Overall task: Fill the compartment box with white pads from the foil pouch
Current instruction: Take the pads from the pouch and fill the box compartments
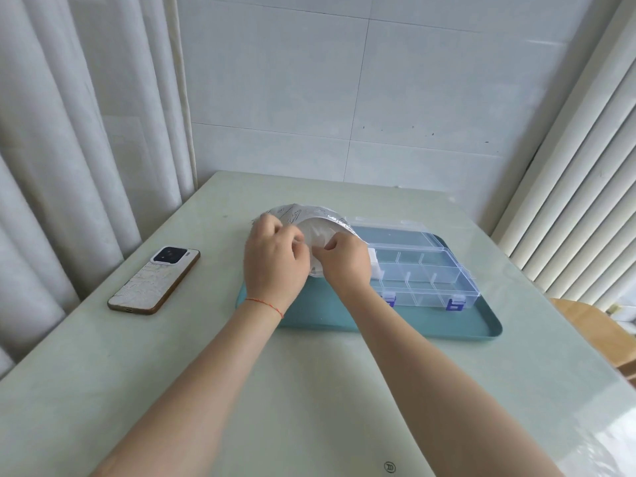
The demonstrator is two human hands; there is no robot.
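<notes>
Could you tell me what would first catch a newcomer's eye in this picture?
Both hands meet mid-table at the foil pouch: the left hand holds its mouth open, the right hand pinches white pads inside. Just right, the open clear compartment box sits on a teal tray; a phone lies far left.

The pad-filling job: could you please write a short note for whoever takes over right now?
Left hand grips the foil pouch at its mouth. Right hand pinches white pads at the opening.
The compartment box lies open on the teal tray, right of the pouch.
Done: a white stack seems to sit in one left-end compartment.
Left: the other visible compartments look empty.
</notes>
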